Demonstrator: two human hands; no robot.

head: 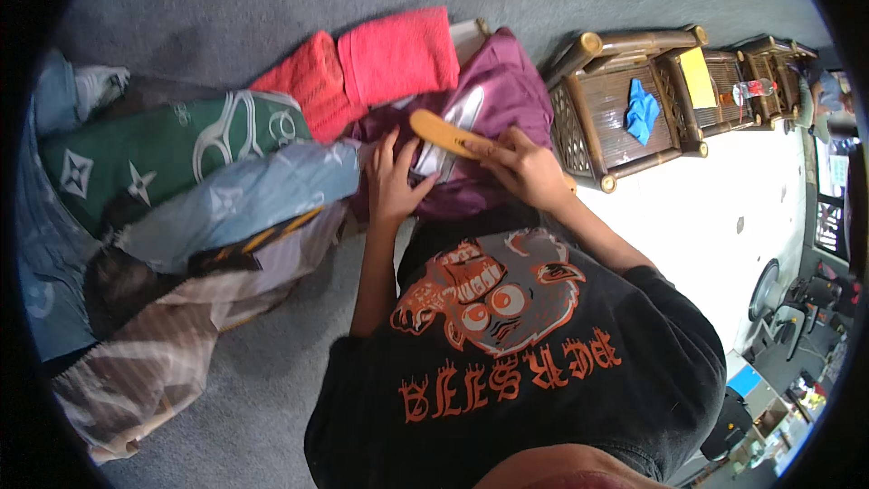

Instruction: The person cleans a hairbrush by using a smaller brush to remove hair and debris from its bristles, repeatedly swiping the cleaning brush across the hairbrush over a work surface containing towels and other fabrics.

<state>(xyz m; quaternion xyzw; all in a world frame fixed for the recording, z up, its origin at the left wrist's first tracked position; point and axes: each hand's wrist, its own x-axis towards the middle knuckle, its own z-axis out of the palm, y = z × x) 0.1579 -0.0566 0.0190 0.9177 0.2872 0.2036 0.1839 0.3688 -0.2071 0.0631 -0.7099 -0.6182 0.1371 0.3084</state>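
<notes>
My right hand (519,166) grips a flat, tan, round-ended piece (441,134), which looks like wood; its underside is hidden. It is held over a maroon cloth (506,75) in front of me. A shiny silver-white patch (470,105) shows on the cloth, partly under the tan piece. My left hand (394,183) rests on the maroon cloth to the left of that patch. Its fingers are spread and hold nothing. Just beyond my hands lie a folded pink-red towel (400,58) and a redder folded towel (309,85).
Green patterned fabric (156,156), pale blue patterned fabric (237,187) and striped brown fabric (183,333) are heaped at the left. Bamboo seats (621,81) stand at the right, with a blue cloth (641,111), a yellow sheet (697,78) and a bottle (757,87). A person (825,98) appears farther off.
</notes>
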